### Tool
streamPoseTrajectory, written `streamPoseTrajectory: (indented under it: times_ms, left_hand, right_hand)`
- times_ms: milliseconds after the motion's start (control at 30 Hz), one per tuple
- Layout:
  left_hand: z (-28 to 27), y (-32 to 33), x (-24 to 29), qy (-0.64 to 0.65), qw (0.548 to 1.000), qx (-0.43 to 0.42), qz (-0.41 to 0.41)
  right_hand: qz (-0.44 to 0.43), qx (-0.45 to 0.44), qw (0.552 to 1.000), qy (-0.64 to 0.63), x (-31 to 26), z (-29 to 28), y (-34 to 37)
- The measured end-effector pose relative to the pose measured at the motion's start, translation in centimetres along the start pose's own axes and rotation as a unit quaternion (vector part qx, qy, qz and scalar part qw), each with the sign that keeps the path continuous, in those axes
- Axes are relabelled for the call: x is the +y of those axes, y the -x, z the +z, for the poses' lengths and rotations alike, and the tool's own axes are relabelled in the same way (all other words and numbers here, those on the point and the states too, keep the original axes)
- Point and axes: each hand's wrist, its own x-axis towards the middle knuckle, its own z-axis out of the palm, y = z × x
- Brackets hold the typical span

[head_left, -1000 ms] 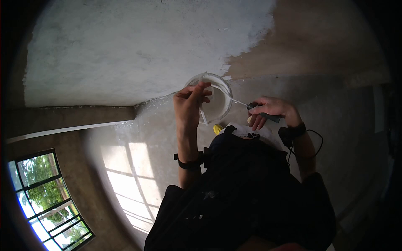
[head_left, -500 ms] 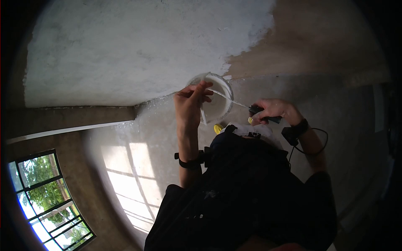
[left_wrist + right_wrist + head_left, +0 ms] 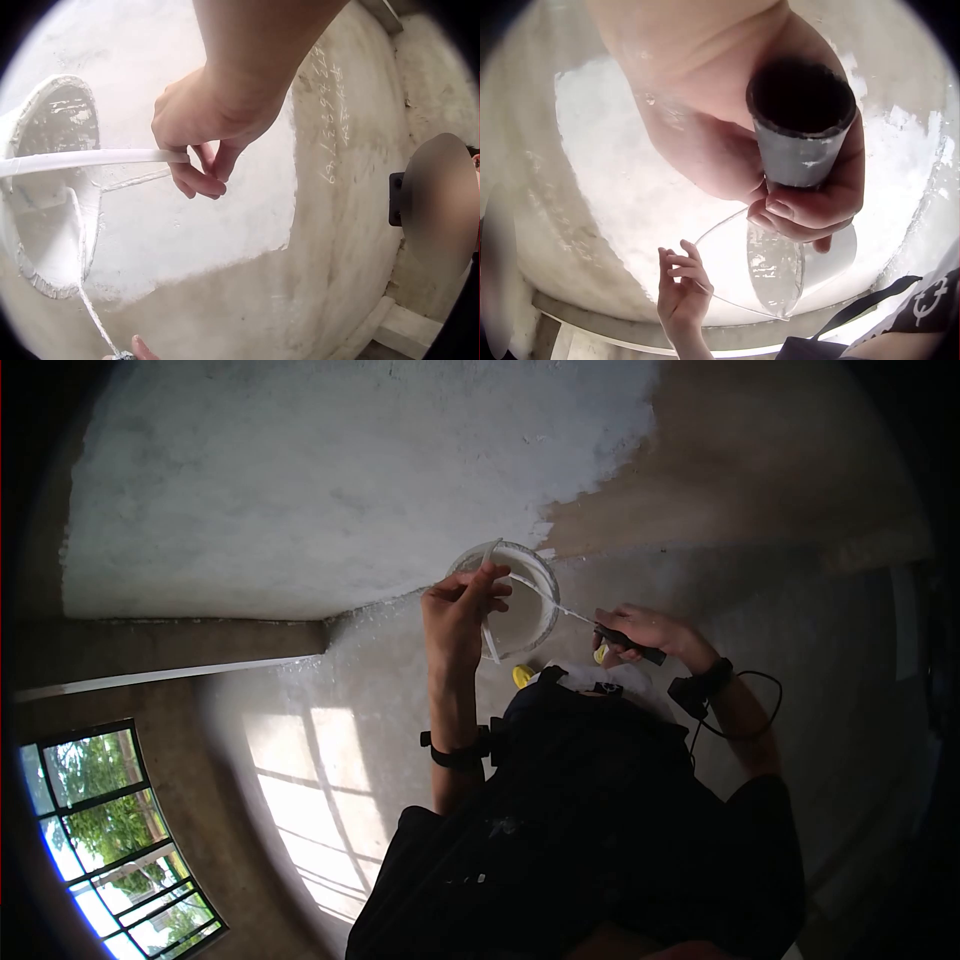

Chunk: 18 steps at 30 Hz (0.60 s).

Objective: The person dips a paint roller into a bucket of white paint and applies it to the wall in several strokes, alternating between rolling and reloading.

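In the head view my left hand (image 3: 462, 610) is over the near-left side of a white bucket (image 3: 551, 588), holding its bail handle (image 3: 491, 638). The left wrist view shows this white handle (image 3: 97, 157) ending at my curled fingers. My right hand (image 3: 640, 628), to the right of the bucket, grips the dark handle of a paint roller (image 3: 636, 644). Its thin, paint-smeared rod runs over the rim into the bucket. Inside, the roller's white cover (image 3: 37, 198) lies against the whitish interior. The butt of the roller handle (image 3: 795, 157) faces the right wrist camera.
A wall (image 3: 330, 480) behind the bucket is coated white, with a ragged border to bare brown plaster (image 3: 740, 470). White spatter dots the grey floor (image 3: 400, 690). A ledge (image 3: 170, 648) runs along the left, near a window (image 3: 120, 840). Yellow footwear (image 3: 523, 675) shows beside the bucket.
My right hand shifted slightly outward, then back, and the roller handle has tilted a little with the rod still in the bucket. My left hand keeps its hold on the bail handle.
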Motion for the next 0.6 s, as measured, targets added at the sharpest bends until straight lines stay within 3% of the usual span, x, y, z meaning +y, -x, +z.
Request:
streamPoseTrajectory:
  times_ms: [167,467,600]
  left_hand:
    - [0.1,-0.2,0.2,-0.004,1.0,0.002,-0.003]
    - [0.3,-0.5,0.1,0.003,1.0,-0.011,-0.011]
    - [0.1,-0.6,-0.1,0.01,1.0,-0.001,-0.018]
  right_hand:
    - [-0.011,0.012,0.999,-0.038,0.1,-0.2,0.3]
    - [-0.005,0.06,0.997,0.04,-1.3,0.8,1.5]
    - [-0.011,0.011,1.0,0.01,-1.5,0.7,1.6]
